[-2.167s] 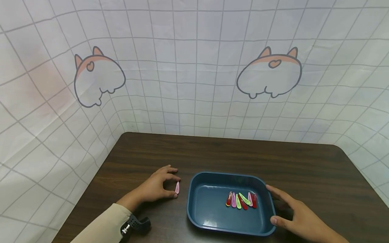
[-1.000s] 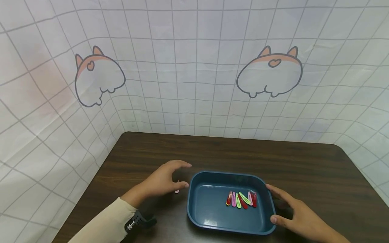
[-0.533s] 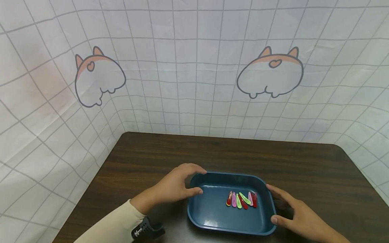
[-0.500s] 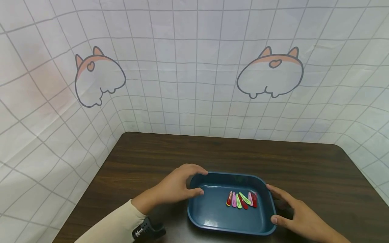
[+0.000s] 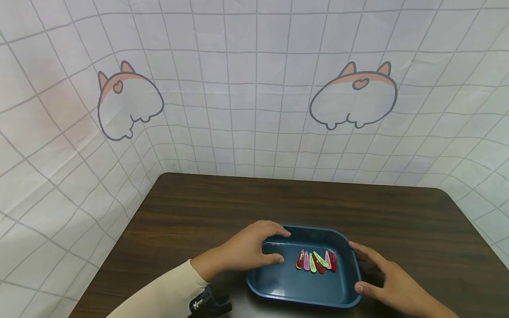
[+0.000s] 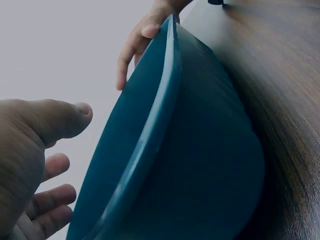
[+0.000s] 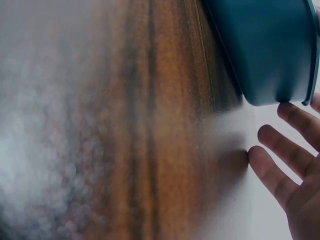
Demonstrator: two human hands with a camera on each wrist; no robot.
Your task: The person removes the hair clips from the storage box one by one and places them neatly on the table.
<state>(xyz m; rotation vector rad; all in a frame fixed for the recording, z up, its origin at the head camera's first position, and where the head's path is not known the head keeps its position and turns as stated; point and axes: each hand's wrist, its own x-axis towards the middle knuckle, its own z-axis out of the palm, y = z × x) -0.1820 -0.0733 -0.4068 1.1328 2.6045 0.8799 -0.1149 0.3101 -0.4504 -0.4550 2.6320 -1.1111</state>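
Observation:
A dark blue rectangular tray (image 5: 278,282) sits on the table, holding a row of several snap hair clips (image 5: 313,263) in red, pink and green. My left hand (image 5: 248,247) reaches over the tray's left end, thumb and fingers spread apart with nothing between them. In the left wrist view its thumb (image 6: 62,120) stands clear of the tray rim. My right hand (image 5: 381,278) rests against the tray's right end, thumb tip at the rim and fairly straight fingers (image 7: 280,175) along the outer wall. The spot left of the tray is covered by my left hand and wrist.
The tray stands on a dark wood table (image 5: 207,198). Behind the table hangs a white grid-patterned cloth (image 5: 238,88) with cartoon corgi prints. A dark band with a device (image 5: 210,302) is worn at my left wrist.
My left hand has left a pink hair clip lying on the table left of the tray and moved right, over the tray. That clip is now hidden. The right hand stays put.

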